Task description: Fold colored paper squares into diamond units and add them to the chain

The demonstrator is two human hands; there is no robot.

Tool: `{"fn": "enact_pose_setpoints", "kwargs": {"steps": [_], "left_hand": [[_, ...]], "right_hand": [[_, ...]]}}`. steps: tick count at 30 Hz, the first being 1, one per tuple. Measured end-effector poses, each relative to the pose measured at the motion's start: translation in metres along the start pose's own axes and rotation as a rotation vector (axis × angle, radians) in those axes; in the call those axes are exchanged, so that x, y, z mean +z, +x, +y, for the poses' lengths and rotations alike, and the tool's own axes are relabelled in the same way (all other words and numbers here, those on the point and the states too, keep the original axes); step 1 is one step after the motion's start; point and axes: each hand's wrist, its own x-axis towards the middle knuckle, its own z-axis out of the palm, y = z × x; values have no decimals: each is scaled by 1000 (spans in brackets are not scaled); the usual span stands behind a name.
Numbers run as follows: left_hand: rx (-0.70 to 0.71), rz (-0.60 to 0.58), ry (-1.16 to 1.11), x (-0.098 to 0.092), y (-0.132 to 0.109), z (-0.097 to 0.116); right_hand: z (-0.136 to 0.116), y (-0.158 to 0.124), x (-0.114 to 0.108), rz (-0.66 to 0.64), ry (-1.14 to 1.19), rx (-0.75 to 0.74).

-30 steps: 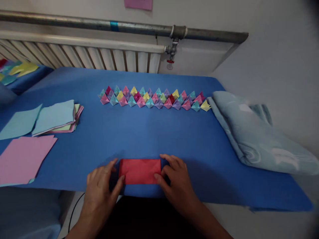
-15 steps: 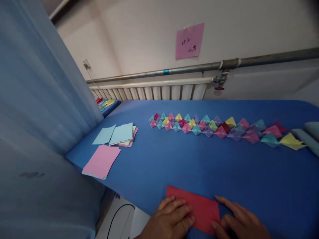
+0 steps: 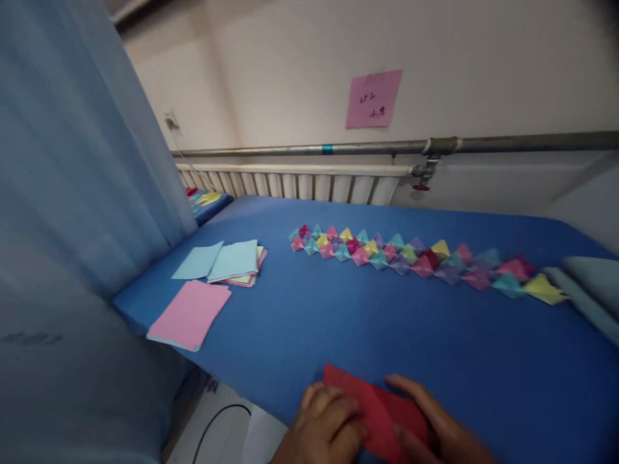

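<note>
A sheet of red paper (image 3: 370, 409) lies at the near edge of the blue surface, a crease running across it and its right part lifted. My left hand (image 3: 322, 425) grips its left side with curled fingers. My right hand (image 3: 435, 425) has the right side between thumb and forefinger; motion blurs the thumb. Beyond my hands, two rows of folded paper pieces (image 3: 360, 254) in many colours stretch from left to right.
On the left lie a pink paper stack (image 3: 191, 316) and a light-blue stack (image 3: 235, 260). A blue curtain (image 3: 91, 225) hangs at the left side. Rolled grey-blue cloth (image 3: 592, 290) rests at the right edge. A radiator (image 3: 290, 183) and a pipe (image 3: 271, 152) run along the wall.
My right hand has moved left and lifted the right part of the red paper, which lay flat before. My left hand's fingers are more curled. The camera view has tilted slightly.
</note>
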Motion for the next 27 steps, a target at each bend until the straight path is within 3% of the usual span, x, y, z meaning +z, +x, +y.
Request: {"fn": "enact_pose_setpoints", "kwargs": {"steps": [4, 8, 11, 14, 16, 18, 22, 27], "left_hand": [[-45, 88, -24, -14, 7, 10], [-6, 85, -66, -14, 8, 13], [-28, 42, -47, -14, 2, 11], [-84, -4, -9, -17, -4, 4], [-85, -27, 5, -19, -6, -2], [-89, -49, -5, -22, -6, -6], [-130, -106, -57, -25, 0, -5], [-161, -176, -5, -27, 3, 4]], "right_hand": [[-15, -15, 9, -3, 256, 310], [-16, -26, 15, -72, 517, 436], [-13, -33, 6, -14, 349, 306], [-6, -39, -6, 158, -2, -15], [-1, -40, -8, 136, -161, -211], [1, -38, -5, 35, -246, -335], [0, -31, 7, -18, -306, -385], [0, -27, 11, 45, -306, -343]]}}
